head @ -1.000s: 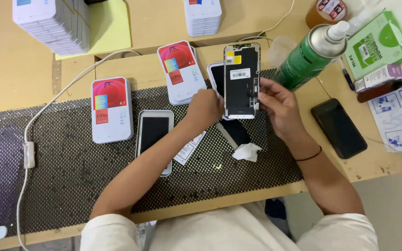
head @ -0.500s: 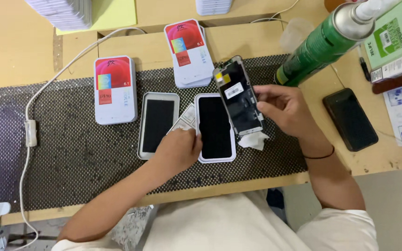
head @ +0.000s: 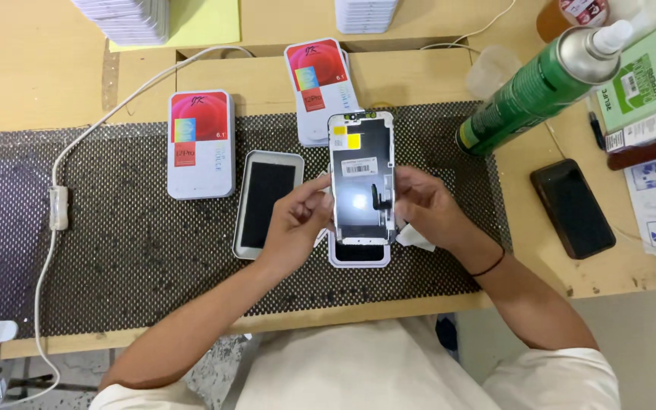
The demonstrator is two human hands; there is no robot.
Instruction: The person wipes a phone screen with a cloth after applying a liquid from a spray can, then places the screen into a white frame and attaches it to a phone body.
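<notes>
Black glass and a thin white rim: the replacement phone screen (head: 361, 178) hangs between our hands above the middle of the table, its back facing up with yellow and white stickers showing. Our left hand (head: 298, 220) pinches its left edge and our right hand (head: 423, 206) its right edge, both grips closed on the panel. Just beneath it lies a white phone body (head: 358, 254) on the black mesh mat (head: 115, 228), with a second white phone (head: 266, 203) beside it to the left and a crumpled wipe (head: 417, 237) under our right palm. Red-faced boxes (head: 200, 143) sit toward the far edge. We judge the edge-only hold risky: a slip could drop the panel onto the phone body below.
</notes>
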